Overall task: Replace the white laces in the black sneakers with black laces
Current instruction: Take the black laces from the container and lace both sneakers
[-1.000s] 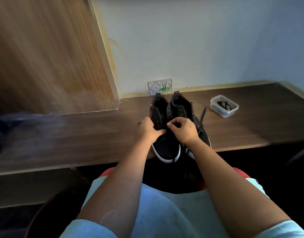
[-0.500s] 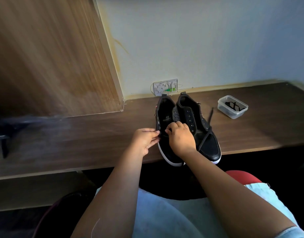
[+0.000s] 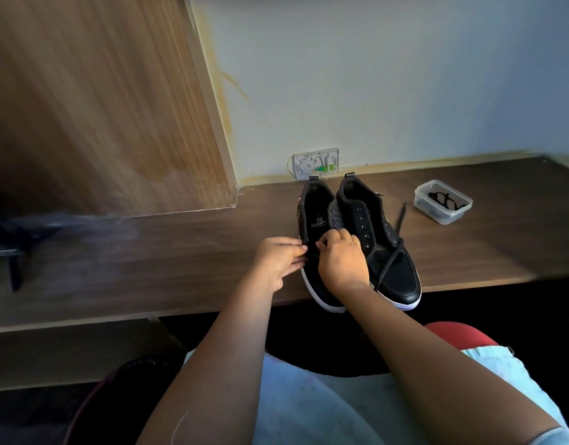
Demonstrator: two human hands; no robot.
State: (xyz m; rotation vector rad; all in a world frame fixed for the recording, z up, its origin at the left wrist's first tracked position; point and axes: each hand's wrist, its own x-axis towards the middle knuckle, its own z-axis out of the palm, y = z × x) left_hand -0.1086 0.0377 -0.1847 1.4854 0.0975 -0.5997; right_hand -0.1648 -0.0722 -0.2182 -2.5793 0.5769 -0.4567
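Two black sneakers with white soles stand side by side on the dark wooden desk [image 3: 180, 252], toes towards me. The left sneaker [image 3: 317, 213] shows no lace. A black lace [image 3: 393, 252] crosses the lowest eyelets of the right sneaker [image 3: 398, 274], and its loose ends trail up over the shoe. My left hand [image 3: 278, 261] pinches the left sneaker's outer eyelet edge with its fingertips. My right hand [image 3: 341, 261] lies curled over the same shoe's throat and pinches near the eyelets. Whatever is between its fingertips is too dark to make out.
A clear plastic tub [image 3: 443, 213] holding a coiled black lace sits on the desk to the right of the shoes. A white wall box [image 3: 315, 162] is behind them. A wooden panel [image 3: 100, 107] rises at the left. A red seat [image 3: 459, 335] shows below the desk edge.
My left hand has slid off the shoe's top to its outer side, fingers straighter. My right hand has shifted onto the left sneaker. The view has swung left.
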